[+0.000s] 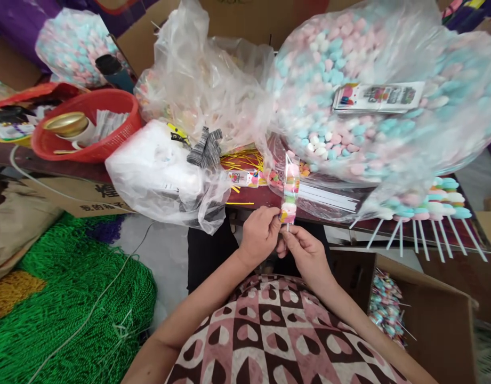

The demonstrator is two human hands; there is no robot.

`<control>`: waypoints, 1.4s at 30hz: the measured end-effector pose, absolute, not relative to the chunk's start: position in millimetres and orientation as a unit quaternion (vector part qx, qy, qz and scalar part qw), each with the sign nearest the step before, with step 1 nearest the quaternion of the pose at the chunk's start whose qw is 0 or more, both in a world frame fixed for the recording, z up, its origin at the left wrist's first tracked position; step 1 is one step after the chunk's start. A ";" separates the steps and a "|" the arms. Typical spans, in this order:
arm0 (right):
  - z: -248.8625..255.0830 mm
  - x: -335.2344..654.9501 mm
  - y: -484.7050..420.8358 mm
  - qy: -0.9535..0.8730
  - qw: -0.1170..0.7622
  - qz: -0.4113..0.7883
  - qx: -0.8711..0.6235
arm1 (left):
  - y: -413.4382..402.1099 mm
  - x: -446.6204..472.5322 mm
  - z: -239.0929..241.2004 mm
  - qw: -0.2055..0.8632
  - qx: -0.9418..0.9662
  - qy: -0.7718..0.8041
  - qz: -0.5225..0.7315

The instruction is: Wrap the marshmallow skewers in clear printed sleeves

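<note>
A marshmallow skewer [290, 184] in a clear printed wrapper stands upright in front of me at the table's edge. My left hand [261, 234] pinches the wrapper's lower left edge. With its fingertips closed round the white stick just below the wrapper is my right hand [307, 249]. Yellow twist ties [245, 160] lie on the table just beyond my hands. Beside them is a flat printed wrapper [243, 178]. White paper sticks [329, 197] rest in a clear bag to the right of the skewer.
Unwrapped marshmallow skewers [437, 200] line the right table edge, sticks overhanging. A big bag of marshmallows [349, 133] carries a stack of printed wrappers [379, 97]. Below right, a cardboard box [433, 304] holds wrapped skewers. A red basket [85, 125] stands left; green cords [89, 282] cover the floor.
</note>
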State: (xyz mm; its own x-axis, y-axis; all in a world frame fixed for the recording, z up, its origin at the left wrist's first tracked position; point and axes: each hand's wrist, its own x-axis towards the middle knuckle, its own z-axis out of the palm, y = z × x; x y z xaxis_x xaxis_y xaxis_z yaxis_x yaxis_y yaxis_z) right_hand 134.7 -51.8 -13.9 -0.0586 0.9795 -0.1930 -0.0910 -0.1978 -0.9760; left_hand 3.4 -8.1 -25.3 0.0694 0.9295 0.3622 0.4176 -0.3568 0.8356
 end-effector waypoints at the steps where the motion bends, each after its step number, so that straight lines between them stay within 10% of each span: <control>1: -14.1 135.8 -51.4 -0.441 0.460 0.577 -0.512 | -7.5 2.7 -26.7 0.268 0.684 0.495 0.464; 25: -26.1 138.2 -45.9 -0.464 0.477 0.475 -0.576 | -15.0 12.5 -9.0 0.284 0.801 0.433 0.300; 42: -20.1 140.0 -52.6 -0.416 0.445 0.637 -0.473 | -3.1 19.8 -0.3 0.754 0.303 0.352 0.465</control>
